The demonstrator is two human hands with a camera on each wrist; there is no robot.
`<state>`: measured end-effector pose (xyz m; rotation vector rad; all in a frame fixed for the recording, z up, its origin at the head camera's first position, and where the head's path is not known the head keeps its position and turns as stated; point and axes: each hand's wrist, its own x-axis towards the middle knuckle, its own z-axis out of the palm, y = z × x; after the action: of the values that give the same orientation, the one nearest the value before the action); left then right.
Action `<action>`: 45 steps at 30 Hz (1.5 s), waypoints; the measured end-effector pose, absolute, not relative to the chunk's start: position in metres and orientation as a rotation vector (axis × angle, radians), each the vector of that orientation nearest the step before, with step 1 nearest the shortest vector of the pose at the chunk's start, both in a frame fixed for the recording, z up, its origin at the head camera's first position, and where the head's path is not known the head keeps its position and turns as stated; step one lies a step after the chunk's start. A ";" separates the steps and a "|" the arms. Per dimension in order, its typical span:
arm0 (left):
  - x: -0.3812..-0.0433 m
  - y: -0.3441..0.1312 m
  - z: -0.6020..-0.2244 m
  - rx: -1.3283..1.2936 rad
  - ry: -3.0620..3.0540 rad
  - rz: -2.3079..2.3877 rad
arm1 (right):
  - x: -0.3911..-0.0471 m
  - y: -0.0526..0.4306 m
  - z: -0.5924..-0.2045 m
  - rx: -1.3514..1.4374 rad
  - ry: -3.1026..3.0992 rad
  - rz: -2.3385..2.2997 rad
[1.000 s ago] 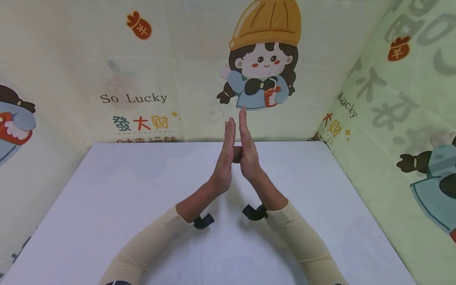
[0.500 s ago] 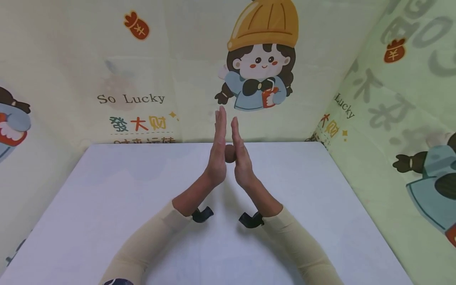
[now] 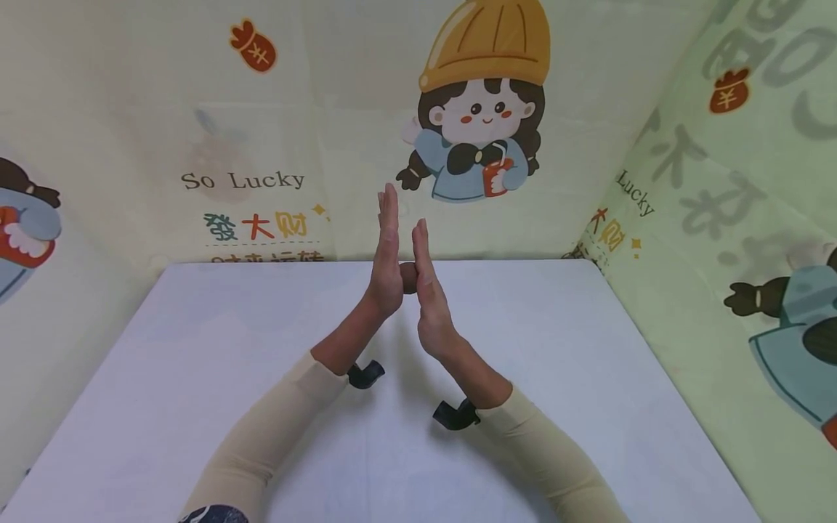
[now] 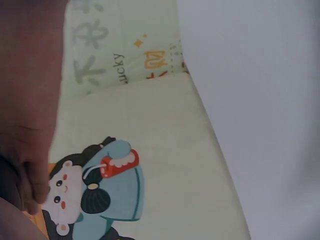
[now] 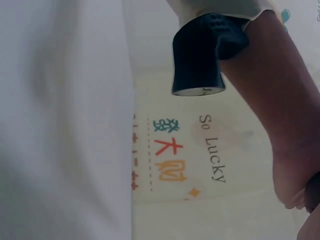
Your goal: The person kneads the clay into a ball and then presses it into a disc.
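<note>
A small round brown ball (image 3: 408,278) is held between two flat palms above the table. My left hand (image 3: 387,258) lies against its left side, fingers straight and pointing away from me. Against the right side presses my right hand (image 3: 432,298), also flat, its fingertips lower in the head view than the left ones. Only part of the ball shows between the palms. In the left wrist view a dark bit of the ball (image 4: 7,182) shows at the left edge; in the right wrist view the ball (image 5: 313,192) is cut off at the right edge.
A white table (image 3: 556,436) lies under both arms. Behind it and at the sides hang pale printed cloths (image 3: 366,109) with cartoon figures and lettering. A black curved camera mount (image 3: 366,375) sits on the left wrist, another mount (image 3: 455,415) on the right.
My left hand has slid forward along the ball while my right hand has drawn back. Both hands and the ball have shifted somewhat to the left.
</note>
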<state>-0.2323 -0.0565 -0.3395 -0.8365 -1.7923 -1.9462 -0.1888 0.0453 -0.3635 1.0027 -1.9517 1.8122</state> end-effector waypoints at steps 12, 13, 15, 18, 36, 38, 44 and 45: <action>-0.241 -0.050 -0.369 -0.849 -1.871 -2.079 | -0.187 0.049 -0.349 1.034 -1.909 1.742; -0.240 -0.049 -0.371 -0.856 -1.868 -2.092 | -0.187 0.049 -0.347 1.036 -1.906 1.741; -0.239 -0.047 -0.373 -0.875 -1.867 -2.109 | -0.187 0.051 -0.345 1.027 -1.909 1.738; -0.235 -0.045 -0.375 -0.914 -1.889 -2.079 | -0.188 0.052 -0.342 1.010 -1.909 1.728; -0.196 -0.033 -0.367 -1.104 -1.856 -1.914 | -0.200 0.072 -0.325 0.945 -1.889 1.800; -0.192 -0.032 -0.364 -1.107 -1.838 -1.899 | -0.200 0.072 -0.325 0.952 -1.881 1.840; -0.188 -0.033 -0.353 -1.113 -1.785 -1.845 | -0.201 0.072 -0.328 0.977 -1.847 1.948; -0.187 -0.033 -0.352 -1.110 -1.779 -1.836 | -0.202 0.072 -0.330 0.987 -1.837 1.959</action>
<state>-0.1874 -0.0328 -0.3518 -1.1098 -1.7788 -1.8361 -0.2020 0.0715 -0.3297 0.9868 -1.8371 1.9589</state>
